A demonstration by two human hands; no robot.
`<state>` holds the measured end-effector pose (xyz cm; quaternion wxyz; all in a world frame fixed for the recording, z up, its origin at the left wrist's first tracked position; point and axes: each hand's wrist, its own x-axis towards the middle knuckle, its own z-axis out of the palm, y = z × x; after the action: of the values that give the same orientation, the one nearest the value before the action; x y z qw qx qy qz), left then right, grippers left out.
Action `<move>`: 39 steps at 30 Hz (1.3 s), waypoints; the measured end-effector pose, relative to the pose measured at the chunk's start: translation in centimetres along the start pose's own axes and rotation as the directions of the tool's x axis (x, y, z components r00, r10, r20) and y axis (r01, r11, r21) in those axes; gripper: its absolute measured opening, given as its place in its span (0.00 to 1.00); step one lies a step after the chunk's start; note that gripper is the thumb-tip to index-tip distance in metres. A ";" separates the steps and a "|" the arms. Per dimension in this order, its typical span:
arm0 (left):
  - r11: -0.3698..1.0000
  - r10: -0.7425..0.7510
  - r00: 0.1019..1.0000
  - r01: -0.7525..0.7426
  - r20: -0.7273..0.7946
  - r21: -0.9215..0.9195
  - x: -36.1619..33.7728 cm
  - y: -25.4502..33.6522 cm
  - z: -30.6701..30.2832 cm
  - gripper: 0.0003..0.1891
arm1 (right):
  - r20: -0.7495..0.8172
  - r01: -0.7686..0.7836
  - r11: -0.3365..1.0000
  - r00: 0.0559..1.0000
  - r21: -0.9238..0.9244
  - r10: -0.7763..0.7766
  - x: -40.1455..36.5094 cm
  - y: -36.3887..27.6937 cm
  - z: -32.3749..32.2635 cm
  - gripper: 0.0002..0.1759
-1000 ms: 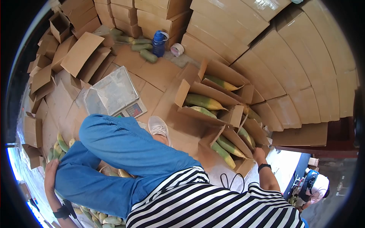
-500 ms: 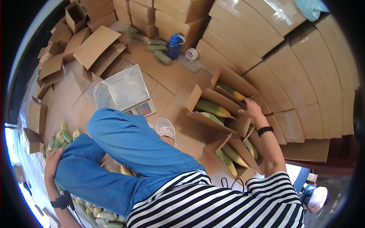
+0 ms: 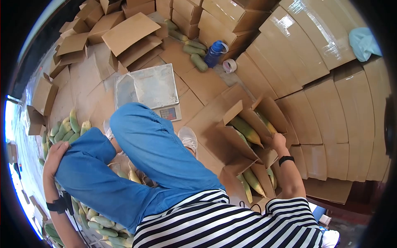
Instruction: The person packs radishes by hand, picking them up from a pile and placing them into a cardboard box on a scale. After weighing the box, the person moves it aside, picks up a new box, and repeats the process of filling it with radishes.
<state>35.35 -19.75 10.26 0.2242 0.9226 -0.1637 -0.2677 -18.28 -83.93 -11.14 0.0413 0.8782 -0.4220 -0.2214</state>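
Observation:
My right hand (image 3: pixel 278 142) reaches into the far side of an open cardboard box (image 3: pixel 235 146), its fingers bunched at the pale tip of a long green radish (image 3: pixel 268 122). Across a cardboard divider in the same box lies another green radish (image 3: pixel 245 131). Nearer my body, a second open box (image 3: pixel 235 173) holds more, among them a radish with a yellowish end (image 3: pixel 254 182). My left hand (image 3: pixel 56 156) lies on my bent left knee with its fingers stretched out, holding nothing. A pile of radishes (image 3: pixel 66 129) is just beyond it.
A platform scale (image 3: pixel 155 87) with a keypad sits on the cardboard-covered floor ahead. Behind it are a blue bottle (image 3: pixel 214 54), a tape roll (image 3: pixel 229 66) and loose radishes (image 3: pixel 199 63). Stacked cartons (image 3: pixel 285 66) wall the right; open boxes (image 3: pixel 128 35) crowd the left back.
The view has shifted, so the surroundings sit further right. My right hand's fingers, spread before, are now bunched together at the radish tip. My left hand stays on the knee.

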 end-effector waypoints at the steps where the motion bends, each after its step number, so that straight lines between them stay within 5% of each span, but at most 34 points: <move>1: 1.000 -0.005 1.000 0.005 0.004 -0.002 0.2 -0.1 0.1 0.23 | 0.005 0.002 1.000 1.000 -0.004 -0.002 -0.4 0.4 0.2 0.18; 9: 0.999 -0.023 1.000 0.024 0.012 -0.045 0.0 -0.6 0.0 0.22 | -0.013 -0.212 0.970 0.976 0.120 0.215 -1.9 4.3 2.5 0.23; 16: 0.998 -0.045 0.998 0.047 0.048 -0.043 0.4 0.4 0.1 0.22 | 0.075 -0.234 0.967 0.971 0.100 0.228 -2.2 2.9 0.2 0.23; 18: 0.997 -0.082 0.997 0.082 0.016 -0.010 0.0 1.2 0.1 0.22 | -0.411 0.060 0.989 0.912 0.134 0.000 -3.9 0.1 -2.6 0.21; 20: 0.997 -0.079 0.997 0.079 0.009 -0.028 0.2 1.0 0.2 0.21 | -0.574 0.296 0.930 0.809 0.216 -0.124 -5.4 -5.8 -7.1 0.17; 23: 0.997 -0.072 0.997 0.072 0.027 -0.014 0.3 1.2 0.0 0.21 | -0.348 0.533 0.789 0.834 0.305 -0.428 -8.4 -13.9 -7.2 0.14; 25: 0.999 -0.032 0.999 0.033 0.030 -0.022 0.3 1.3 0.1 0.21 | -0.010 0.572 0.788 0.810 0.227 -0.586 -9.7 -17.7 -3.5 0.18; 27: 1.000 -0.007 1.000 0.007 -0.001 -0.008 0.0 1.5 0.3 0.22 | 0.414 0.593 0.804 0.723 0.038 -0.553 -9.8 -20.2 0.4 0.24; 29: 0.999 0.040 0.999 -0.041 -0.027 -0.009 0.1 0.7 0.5 0.22 | 0.594 0.581 0.812 0.671 -0.050 -0.444 -9.0 -20.7 5.2 0.25; 34: 1.000 0.012 0.998 -0.013 -0.062 -0.009 -0.8 0.9 0.3 0.22 | 0.734 0.507 0.841 0.641 -0.186 -0.225 -9.4 -20.0 8.5 0.23; 39: 1.000 0.017 0.999 -0.017 -0.045 -0.005 -1.0 1.6 0.2 0.23 | 0.648 0.526 0.825 0.706 -0.208 -0.286 -10.4 -17.8 9.6 0.27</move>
<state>34.16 -20.74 11.29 0.2325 0.9264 -0.1657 -0.2455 -15.19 -63.50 -20.72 0.0257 0.8114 -0.1539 -0.5633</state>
